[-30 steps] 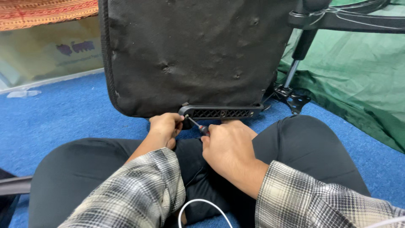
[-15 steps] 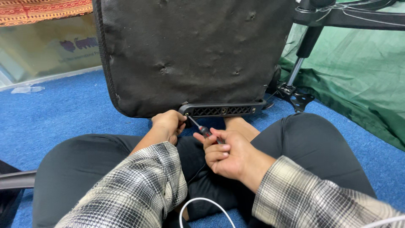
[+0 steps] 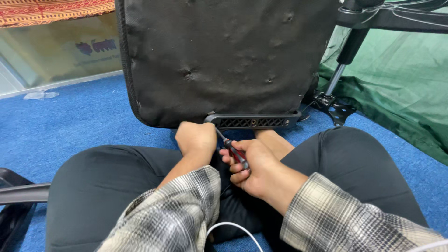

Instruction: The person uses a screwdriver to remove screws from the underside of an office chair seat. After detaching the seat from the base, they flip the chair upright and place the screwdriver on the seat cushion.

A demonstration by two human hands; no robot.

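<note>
A large black padded chair seat (image 3: 224,60) stands upright on its edge in front of my crossed legs. Along its lower edge runs a black slotted plastic bracket (image 3: 254,122). My right hand (image 3: 254,167) grips a screwdriver with a red and black handle (image 3: 235,152), its shaft angled up to the bracket's left end. My left hand (image 3: 196,139) is curled just under that left end, next to the screwdriver's tip; what its fingers touch is hidden.
I sit on blue carpet (image 3: 70,126). A chair gas cylinder and metal mechanism plate (image 3: 337,98) lie at the right, beside green fabric (image 3: 401,93). A black chair part (image 3: 18,196) lies at the lower left. A white cable (image 3: 235,231) loops in my lap.
My right hand has pulled back toward me and now holds the screwdriver lower on its handle. The left hand stays under the bracket's left end.
</note>
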